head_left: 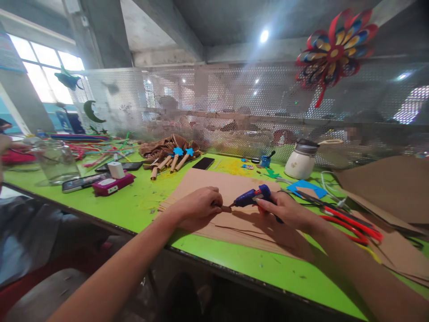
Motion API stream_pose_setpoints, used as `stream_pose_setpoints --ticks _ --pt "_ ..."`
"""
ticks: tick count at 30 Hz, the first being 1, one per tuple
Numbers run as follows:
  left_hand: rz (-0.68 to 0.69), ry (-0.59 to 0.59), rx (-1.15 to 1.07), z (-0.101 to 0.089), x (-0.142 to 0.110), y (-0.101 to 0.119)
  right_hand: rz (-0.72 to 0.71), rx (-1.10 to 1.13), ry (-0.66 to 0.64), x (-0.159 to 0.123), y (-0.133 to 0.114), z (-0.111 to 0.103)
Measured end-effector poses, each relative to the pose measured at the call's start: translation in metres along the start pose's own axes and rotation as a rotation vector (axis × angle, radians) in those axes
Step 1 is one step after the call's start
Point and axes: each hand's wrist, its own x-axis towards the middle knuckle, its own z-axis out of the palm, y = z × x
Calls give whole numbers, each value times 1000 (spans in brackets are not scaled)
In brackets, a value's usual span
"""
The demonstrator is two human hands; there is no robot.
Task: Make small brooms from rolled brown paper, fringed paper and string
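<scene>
My right hand (284, 208) grips a dark blue glue gun (251, 196), its nozzle pointing left. The nozzle tip meets, or nearly meets, the end of a small rolled piece of brown paper (226, 209). Closed around that roll is my left hand (203, 201), which hides most of it. Both hands are over a stack of brown paper sheets (191, 183) on the green table (140, 210). Thin dark strips (239, 229) lie on the top sheet near its front.
Behind the sheets are a black phone (203, 163) and several brown paper rolls (167, 163) with blue stars. At right lie red-handled scissors (355, 223), blue paper (306, 188) and a white jar (301, 160). Left are a glass jar (56, 163) and a magenta power bank (112, 183).
</scene>
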Motion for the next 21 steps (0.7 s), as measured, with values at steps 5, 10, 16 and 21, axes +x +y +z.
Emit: stream_pose_setpoints --ticks 5,10,16,21 --pt "-15 6 -8 1 0 -2 -17 -15 1 -1 -2 0" --pt "-15 2 -18 1 0 -2 8 -43 3 -5 -10 -3" --pt "-8 -5 -23 -1 -1 -1 17 -49 14 -3 -8 -2" --pt "-7 -5 -22 0 -1 -1 19 -76 13 -5 -9 -4"
